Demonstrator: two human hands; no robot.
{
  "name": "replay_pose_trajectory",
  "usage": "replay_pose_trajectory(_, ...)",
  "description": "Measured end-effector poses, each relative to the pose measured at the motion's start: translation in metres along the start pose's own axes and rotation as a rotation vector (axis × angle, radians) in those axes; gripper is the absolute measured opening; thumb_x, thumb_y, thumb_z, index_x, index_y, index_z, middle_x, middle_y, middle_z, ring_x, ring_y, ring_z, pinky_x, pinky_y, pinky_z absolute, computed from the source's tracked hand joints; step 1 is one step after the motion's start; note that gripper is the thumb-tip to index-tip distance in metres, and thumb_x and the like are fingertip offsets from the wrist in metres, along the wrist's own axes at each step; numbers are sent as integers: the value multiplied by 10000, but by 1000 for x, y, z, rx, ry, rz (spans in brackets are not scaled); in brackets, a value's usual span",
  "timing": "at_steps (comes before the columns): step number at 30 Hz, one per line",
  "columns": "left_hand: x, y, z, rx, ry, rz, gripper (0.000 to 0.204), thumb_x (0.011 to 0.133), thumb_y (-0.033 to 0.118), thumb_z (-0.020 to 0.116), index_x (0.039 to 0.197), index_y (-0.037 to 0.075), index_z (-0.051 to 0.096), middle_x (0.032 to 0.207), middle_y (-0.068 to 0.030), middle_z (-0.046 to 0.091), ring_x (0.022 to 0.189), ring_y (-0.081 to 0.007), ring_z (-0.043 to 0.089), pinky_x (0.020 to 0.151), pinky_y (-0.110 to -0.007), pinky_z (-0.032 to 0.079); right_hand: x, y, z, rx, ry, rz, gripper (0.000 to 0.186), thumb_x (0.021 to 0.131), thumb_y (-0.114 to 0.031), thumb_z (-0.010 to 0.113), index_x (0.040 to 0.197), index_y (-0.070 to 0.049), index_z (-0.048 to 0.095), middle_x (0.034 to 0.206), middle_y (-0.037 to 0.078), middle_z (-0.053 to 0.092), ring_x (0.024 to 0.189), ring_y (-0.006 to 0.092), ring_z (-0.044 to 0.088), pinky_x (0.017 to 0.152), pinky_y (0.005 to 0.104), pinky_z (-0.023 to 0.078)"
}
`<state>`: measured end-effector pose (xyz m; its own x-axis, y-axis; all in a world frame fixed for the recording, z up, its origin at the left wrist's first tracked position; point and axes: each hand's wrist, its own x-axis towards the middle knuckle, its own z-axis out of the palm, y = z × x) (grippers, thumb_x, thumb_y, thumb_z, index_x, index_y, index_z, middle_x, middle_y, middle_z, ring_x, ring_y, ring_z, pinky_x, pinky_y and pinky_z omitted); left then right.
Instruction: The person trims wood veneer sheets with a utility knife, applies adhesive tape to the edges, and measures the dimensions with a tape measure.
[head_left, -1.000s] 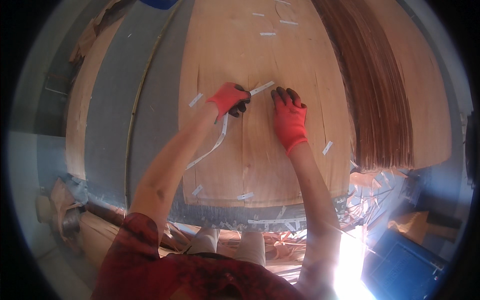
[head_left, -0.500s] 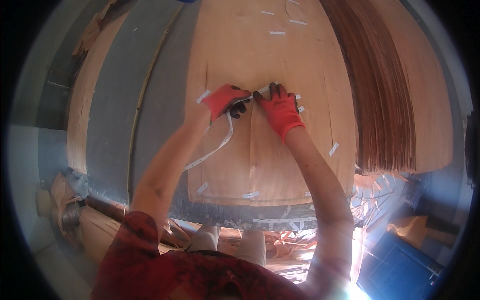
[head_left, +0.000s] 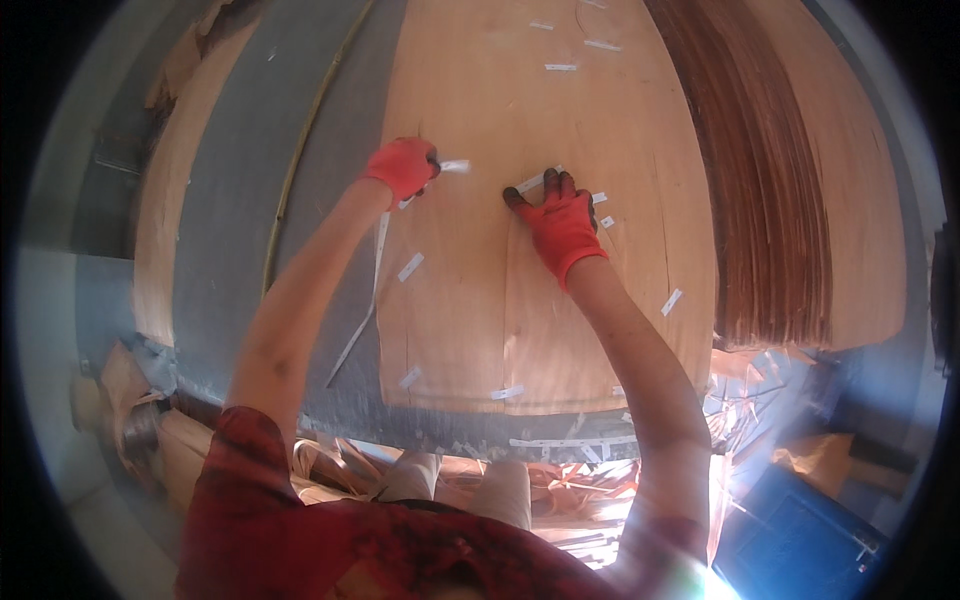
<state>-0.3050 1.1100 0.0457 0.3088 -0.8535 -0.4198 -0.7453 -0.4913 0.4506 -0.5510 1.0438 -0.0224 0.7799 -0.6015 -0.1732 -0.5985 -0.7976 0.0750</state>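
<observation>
In a red glove with dark fingertips, my left hand [head_left: 403,168] is closed on a long white paper tape [head_left: 364,320]. A short, blurred end of the tape sticks out to the right of the fingers, and the rest trails down over the left edge of a pale wood veneer sheet [head_left: 470,270]. My right hand [head_left: 560,225], gloved alike, lies on the sheet with its fingers stretched out. Beside its thumb and fingertips a white tape strip [head_left: 530,184] shows, partly covered. Several other short strips, such as a tape piece [head_left: 411,266], are stuck to the sheet.
To the right stands a thick stack of dark brown veneer [head_left: 770,200]. A thin yellowish strip [head_left: 295,170] runs along the grey tabletop [head_left: 235,210] on the left. Veneer scraps [head_left: 580,490] lie below the near edge, and a blue box [head_left: 800,535] stands at lower right.
My left hand has moved left and slightly away from me with the tape, parting from my right hand. The tape's tail has swung left off the sheet. My right hand stays nearly in place.
</observation>
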Motion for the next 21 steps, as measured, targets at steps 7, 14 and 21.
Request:
replay_pose_trajectory(7,47,27,48,-803,-211,57,227,896,245,679,932,21,686,795,-60,674,628,-140,645,503,-295,538,-5,3,-6,163,121,11,596,917,-71,460,1474,-286,454,1584,149,351,1452,373,318,1046,447,361)
replay_pose_trajectory(14,59,36,55,-737,-198,-66,233,895,226,683,945,-2,689,842,-85,698,642,-159,667,500,-317,550,25,19,12,273,366,23,584,893,-63,465,1460,-204,470,1546,63,443,1441,332,370,1026,465,370)
replay_pose_trajectory(21,36,5,43,-783,-267,-64,251,912,242,646,964,-1,685,853,-84,700,686,-164,675,577,-330,564,40,-2,5,63,156,-14,524,946,-155,469,1458,-266,470,1557,32,420,1439,269,362,982,474,395)
